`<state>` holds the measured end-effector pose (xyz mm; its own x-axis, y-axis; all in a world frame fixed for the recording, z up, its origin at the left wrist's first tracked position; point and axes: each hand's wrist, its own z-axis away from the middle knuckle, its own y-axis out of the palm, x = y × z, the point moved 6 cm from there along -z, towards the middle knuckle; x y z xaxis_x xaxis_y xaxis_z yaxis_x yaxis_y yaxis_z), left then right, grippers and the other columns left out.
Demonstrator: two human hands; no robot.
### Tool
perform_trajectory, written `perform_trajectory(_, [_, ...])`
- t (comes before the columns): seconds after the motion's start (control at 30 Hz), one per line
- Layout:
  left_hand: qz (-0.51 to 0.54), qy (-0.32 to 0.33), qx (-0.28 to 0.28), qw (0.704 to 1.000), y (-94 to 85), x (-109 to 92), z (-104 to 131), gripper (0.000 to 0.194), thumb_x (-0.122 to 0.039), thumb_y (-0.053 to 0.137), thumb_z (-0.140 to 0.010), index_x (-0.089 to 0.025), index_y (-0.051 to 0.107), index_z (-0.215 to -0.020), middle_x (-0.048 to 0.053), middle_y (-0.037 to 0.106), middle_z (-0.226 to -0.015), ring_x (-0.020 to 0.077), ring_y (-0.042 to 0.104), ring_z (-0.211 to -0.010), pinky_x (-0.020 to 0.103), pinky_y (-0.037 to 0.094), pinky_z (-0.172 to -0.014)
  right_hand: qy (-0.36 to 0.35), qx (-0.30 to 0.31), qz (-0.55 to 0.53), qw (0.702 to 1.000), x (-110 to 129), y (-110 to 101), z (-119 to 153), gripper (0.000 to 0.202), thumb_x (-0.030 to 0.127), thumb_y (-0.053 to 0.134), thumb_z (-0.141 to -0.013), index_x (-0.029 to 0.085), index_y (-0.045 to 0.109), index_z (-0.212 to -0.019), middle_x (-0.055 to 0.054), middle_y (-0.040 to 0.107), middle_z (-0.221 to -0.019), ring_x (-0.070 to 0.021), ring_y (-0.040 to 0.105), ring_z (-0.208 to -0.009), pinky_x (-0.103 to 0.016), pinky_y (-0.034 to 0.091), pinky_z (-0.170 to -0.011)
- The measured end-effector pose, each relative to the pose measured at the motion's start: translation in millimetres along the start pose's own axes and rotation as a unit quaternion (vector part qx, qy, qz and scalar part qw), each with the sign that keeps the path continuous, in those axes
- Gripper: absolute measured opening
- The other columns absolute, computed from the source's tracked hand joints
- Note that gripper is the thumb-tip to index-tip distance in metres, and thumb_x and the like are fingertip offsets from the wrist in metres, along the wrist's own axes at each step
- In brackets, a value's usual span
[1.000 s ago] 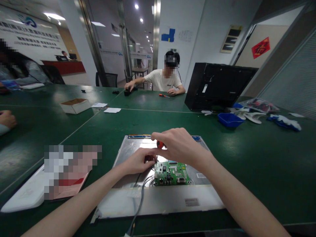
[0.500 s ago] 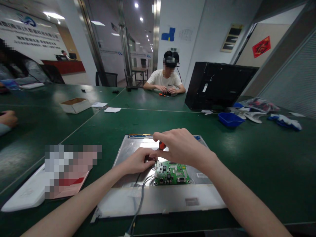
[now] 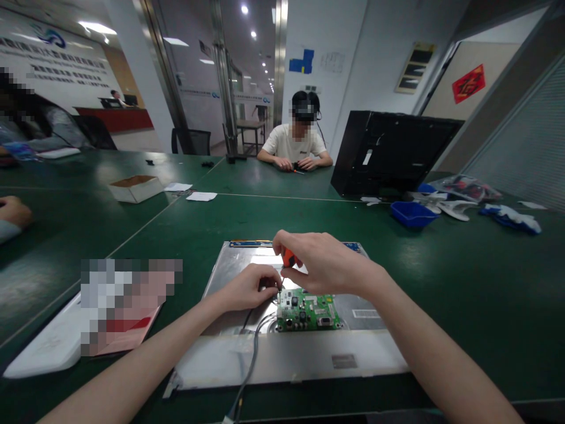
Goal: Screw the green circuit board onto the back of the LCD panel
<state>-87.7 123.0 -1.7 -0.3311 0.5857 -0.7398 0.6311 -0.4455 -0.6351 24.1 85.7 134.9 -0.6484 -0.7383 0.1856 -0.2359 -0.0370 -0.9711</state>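
Observation:
My right hand (image 3: 322,259) is closed around the orange and black handle of a screwdriver (image 3: 288,257). The thin shaft points down to the upper left corner of a green circuit board (image 3: 306,309). At that same corner, the thumb and fingers of my left hand (image 3: 253,287) are pinched together beside the screwdriver tip; what sits between them is too small to make out. Under the board lies a flat metal display panel (image 3: 366,333) with a pale strip along its near side. Grey cables (image 3: 253,353) run from the board's left side toward me.
A pink folder (image 3: 132,324) and a white object (image 3: 48,347) lie left of the panel. Farther off are an open box (image 3: 136,189), a blue tray (image 3: 414,214), a black monitor (image 3: 397,153) and gloves (image 3: 509,218). A co-worker (image 3: 295,141) sits opposite; another person's hand (image 3: 15,213) rests at left.
My right thumb and fingers have shifted on the screwdriver, baring more of its orange handle and opening a gap to my left hand. My left hand has barely moved.

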Motion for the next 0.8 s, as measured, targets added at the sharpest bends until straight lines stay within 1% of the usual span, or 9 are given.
perform_trajectory(0.07, [0.005,-0.001,-0.002,1.000,-0.5,-0.5,0.1,0.014,-0.011,0.055,-0.078,-0.015,0.065,-0.087,0.001,0.064,-0.074,0.0141,0.057,-0.067,0.025,0.045,-0.064,0.027,-0.015,0.042,0.999,-1.5,-1.1,-1.0,0.019,0.032,0.056,-0.088,0.021,0.051,-0.103,-0.002,0.069,-0.091,-0.0154,0.061,-0.073,-0.026,0.029,-0.055])
perform_trajectory(0.2, [-0.005,-0.016,0.006,1.000,-0.1,-0.1,0.8,0.012,-0.013,0.056,-0.079,-0.015,0.067,-0.086,0.002,0.066,-0.075,0.0152,0.059,-0.069,0.025,0.046,-0.065,0.076,-0.036,0.125,0.989,-5.3,-1.1,-3.4,0.028,0.048,0.047,-0.093,0.022,0.056,-0.093,-0.002,0.067,-0.072,-0.0144,0.057,-0.061,-0.027,0.020,-0.051])
perform_trajectory(0.27, [-0.006,-0.017,0.004,1.000,0.2,0.9,1.1,0.013,-0.012,0.056,-0.079,-0.015,0.067,-0.085,0.002,0.066,-0.074,0.0152,0.059,-0.068,0.025,0.046,-0.064,0.075,-0.037,0.140,0.987,-4.7,-0.5,-4.0,0.026,0.044,0.045,-0.094,0.022,0.057,-0.089,-0.001,0.064,-0.066,-0.0130,0.053,-0.056,-0.028,0.018,-0.050])
perform_trajectory(0.37, [0.002,-0.008,0.003,1.000,1.4,2.6,1.1,0.013,-0.014,0.056,-0.080,-0.015,0.067,-0.088,0.002,0.067,-0.076,0.0155,0.059,-0.068,0.026,0.046,-0.065,0.052,-0.031,0.113,0.992,-1.1,-0.3,-3.1,0.010,0.026,0.048,-0.089,0.020,0.056,-0.091,-0.001,0.065,-0.071,-0.0119,0.052,-0.058,-0.027,0.018,-0.051])
perform_trajectory(0.47, [0.002,-0.005,0.005,1.000,2.1,3.2,0.6,0.010,-0.015,0.057,-0.081,-0.015,0.066,-0.086,0.002,0.067,-0.076,0.0158,0.060,-0.069,0.026,0.047,-0.066,0.024,-0.022,0.067,0.997,2.7,-0.7,-0.6,0.016,0.020,0.052,-0.081,0.020,0.053,-0.097,-0.002,0.067,-0.081,-0.0129,0.055,-0.063,-0.026,0.023,-0.052])
perform_trajectory(0.57, [-0.003,-0.002,-0.002,1.000,0.7,1.6,0.3,0.009,-0.014,0.058,-0.080,-0.015,0.065,-0.085,0.002,0.067,-0.077,0.0159,0.060,-0.070,0.026,0.047,-0.066,0.018,-0.024,0.064,0.998,2.9,-0.7,0.3,0.018,0.028,0.055,-0.085,0.020,0.052,-0.101,-0.002,0.068,-0.082,-0.0140,0.057,-0.066,-0.026,0.023,-0.053])
perform_trajectory(0.63, [-0.003,-0.002,-0.003,1.000,0.2,0.5,0.4,0.011,-0.013,0.058,-0.081,-0.015,0.065,-0.088,0.003,0.068,-0.080,0.0161,0.061,-0.071,0.027,0.048,-0.068,0.035,-0.031,0.093,0.995,0.5,0.0,-1.1,0.018,0.038,0.053,-0.090,0.021,0.054,-0.097,-0.001,0.067,-0.077,-0.0138,0.056,-0.063,-0.026,0.022,-0.052])
perform_trajectory(0.7, [-0.002,-0.006,0.002,1.000,0.6,0.5,0.6,0.012,-0.014,0.057,-0.081,-0.016,0.066,-0.089,0.003,0.069,-0.082,0.0160,0.062,-0.072,0.027,0.048,-0.068,0.049,-0.038,0.123,0.990,-1.3,1.2,-3.3,0.024,0.044,0.048,-0.093,0.021,0.056,-0.091,-0.001,0.066,-0.070,-0.0129,0.053,-0.058,-0.027,0.020,-0.052])
perform_trajectory(0.8, [0.004,-0.012,0.006,1.000,1.1,1.2,0.9,0.012,-0.015,0.057,-0.083,-0.016,0.067,-0.089,0.004,0.070,-0.083,0.0163,0.062,-0.074,0.027,0.049,-0.069,0.039,-0.042,0.138,0.989,0.8,2.6,-5.6,0.023,0.040,0.046,-0.095,0.021,0.056,-0.088,0.000,0.065,-0.068,-0.0120,0.051,-0.056,-0.027,0.018,-0.051])
